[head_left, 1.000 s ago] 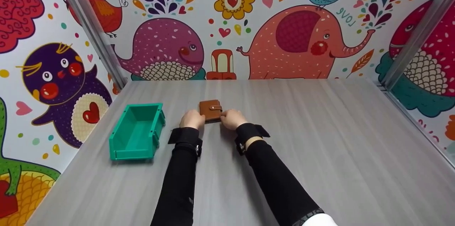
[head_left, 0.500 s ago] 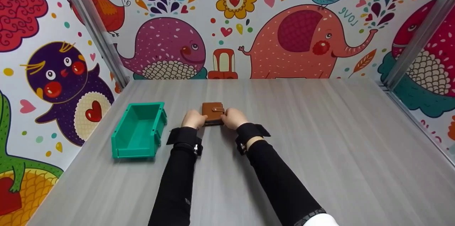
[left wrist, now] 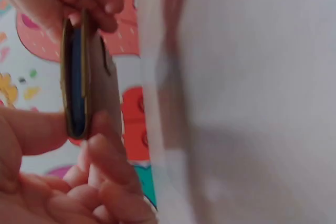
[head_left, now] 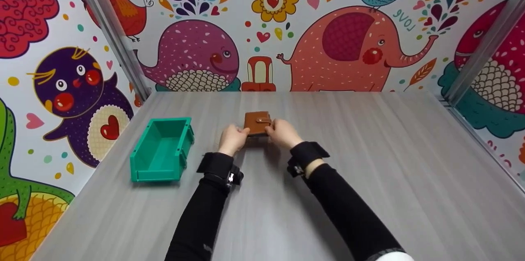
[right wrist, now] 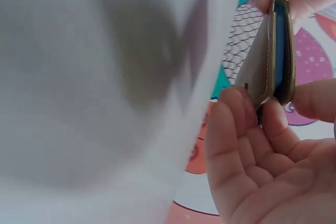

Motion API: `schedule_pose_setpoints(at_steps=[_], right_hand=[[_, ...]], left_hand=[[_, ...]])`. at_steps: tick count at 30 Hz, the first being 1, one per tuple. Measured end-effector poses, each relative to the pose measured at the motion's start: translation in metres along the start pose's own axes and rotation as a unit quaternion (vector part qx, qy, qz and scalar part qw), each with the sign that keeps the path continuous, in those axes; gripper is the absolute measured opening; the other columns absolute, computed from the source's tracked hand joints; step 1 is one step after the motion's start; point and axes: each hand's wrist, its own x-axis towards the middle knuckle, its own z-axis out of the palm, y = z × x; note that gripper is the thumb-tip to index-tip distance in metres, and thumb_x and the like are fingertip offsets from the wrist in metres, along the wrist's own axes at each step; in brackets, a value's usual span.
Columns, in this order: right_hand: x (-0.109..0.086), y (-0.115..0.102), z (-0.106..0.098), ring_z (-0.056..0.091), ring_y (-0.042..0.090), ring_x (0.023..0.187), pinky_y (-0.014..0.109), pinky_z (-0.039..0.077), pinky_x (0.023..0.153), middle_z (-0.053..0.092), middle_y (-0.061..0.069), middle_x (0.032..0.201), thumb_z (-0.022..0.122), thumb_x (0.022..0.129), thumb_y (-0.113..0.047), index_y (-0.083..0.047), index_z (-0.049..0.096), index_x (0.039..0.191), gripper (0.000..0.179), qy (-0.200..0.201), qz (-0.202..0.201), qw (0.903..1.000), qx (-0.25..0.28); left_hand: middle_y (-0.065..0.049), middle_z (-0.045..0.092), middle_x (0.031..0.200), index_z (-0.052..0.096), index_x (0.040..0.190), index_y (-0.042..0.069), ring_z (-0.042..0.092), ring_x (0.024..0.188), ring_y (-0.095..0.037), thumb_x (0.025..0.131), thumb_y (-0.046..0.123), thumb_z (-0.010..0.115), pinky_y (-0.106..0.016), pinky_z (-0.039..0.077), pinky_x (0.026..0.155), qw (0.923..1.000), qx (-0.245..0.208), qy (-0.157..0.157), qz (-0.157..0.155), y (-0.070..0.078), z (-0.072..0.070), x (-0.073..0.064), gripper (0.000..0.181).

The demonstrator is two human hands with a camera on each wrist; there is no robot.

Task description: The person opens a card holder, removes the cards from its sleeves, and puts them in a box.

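Wallet [head_left: 257, 123]: brown, folded, held between both hands just above the table [head_left: 377, 162]; I see its strap [head_left: 263, 120] from the head view, while both wrist views give me mostly its edge.
Wallet's inside: a dark blue layer shows between the covers; I can't make out more in that narrow gap.
Left hand [head_left: 233, 138]: thumb and fingers pinch the near left part of the wallet; the fingers underneath are hidden from me in the head view.
Right hand [head_left: 286, 133]: thumb and fingertips pinch the opposite side, the remaining fingers loosely bent below it.
Bin [head_left: 155, 176]: green, on the table, well apart to the left of the left hand.
Sleeves [head_left: 197, 216]: black, cut off by my lower edge; a white cuff [head_left: 396, 256] barely shows at the right one.
Tabletop close up: blurred in both wrist views, with soft shadows.
Wall [head_left: 303, 47]: printed with animals, cropped at the top.
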Motion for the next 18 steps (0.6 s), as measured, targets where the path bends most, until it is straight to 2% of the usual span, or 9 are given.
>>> schedule_pose_setpoints(at_steps=[2, 5, 8, 11, 18], right_hand=[[-0.006, 0.004, -0.008, 0.048, 0.014, 0.06, 0.028, 0.038, 0.057, 0.055, 0.003, 0.069, 0.055, 0.1, -0.018, -0.006, 0.056, 0.081, 0.023, 0.009, -0.01, 0.9999, 0.007], [-0.016, 0.01, -0.019, 0.051, 0.014, 0.06, 0.026, 0.039, 0.056, 0.056, 0.003, 0.07, 0.058, 0.099, -0.018, -0.006, 0.055, 0.082, 0.021, 0.019, -0.014, 0.9995, 0.019], [-0.028, 0.016, -0.03, 0.054, 0.013, 0.06, 0.026, 0.041, 0.054, 0.058, 0.003, 0.071, 0.06, 0.099, -0.02, -0.007, 0.055, 0.082, 0.022, 0.022, -0.017, 0.9992, 0.028], [-0.04, 0.023, -0.039, 0.056, 0.013, 0.059, 0.027, 0.041, 0.054, 0.059, 0.003, 0.07, 0.062, 0.098, -0.02, -0.007, 0.055, 0.081, 0.023, 0.025, -0.039, 0.9984, 0.031], [-0.073, 0.042, -0.054, 0.055, 0.012, 0.059, 0.029, 0.043, 0.055, 0.057, 0.001, 0.068, 0.063, 0.097, -0.019, -0.007, 0.054, 0.08, 0.023, 0.008, -0.068, 0.9967, 0.043]], left_hand=[[-0.011, 0.062, 0.085, 0.065, 0.093, -0.003, 0.059, 0.078, -0.027, 0.097, 0.023, 0.062, -0.038, 0.05, 0.073, 0.9998, -0.013, 0.007, 0.014, 0.005, 0.004, -0.006, 0.026], [-0.007, 0.059, 0.08, 0.064, 0.089, -0.001, 0.057, 0.076, -0.024, 0.096, 0.022, 0.063, -0.037, 0.049, 0.073, 0.9989, -0.023, 0.008, 0.041, 0.013, 0.009, -0.016, 0.024], [-0.008, 0.061, 0.082, 0.064, 0.089, -0.001, 0.058, 0.079, -0.026, 0.096, 0.021, 0.063, -0.037, 0.048, 0.075, 0.9972, -0.028, 0.006, 0.069, 0.02, 0.012, -0.025, 0.023], [-0.01, 0.063, 0.086, 0.063, 0.09, 0.0, 0.061, 0.082, -0.028, 0.095, 0.02, 0.064, -0.038, 0.049, 0.077, 0.9951, -0.031, 0.0, 0.094, 0.025, 0.015, -0.035, 0.021], [-0.009, 0.064, 0.084, 0.062, 0.089, 0.001, 0.06, 0.075, -0.022, 0.094, 0.018, 0.065, -0.036, 0.05, 0.073, 0.9854, -0.026, -0.045, 0.162, 0.031, 0.019, -0.06, 0.018]])
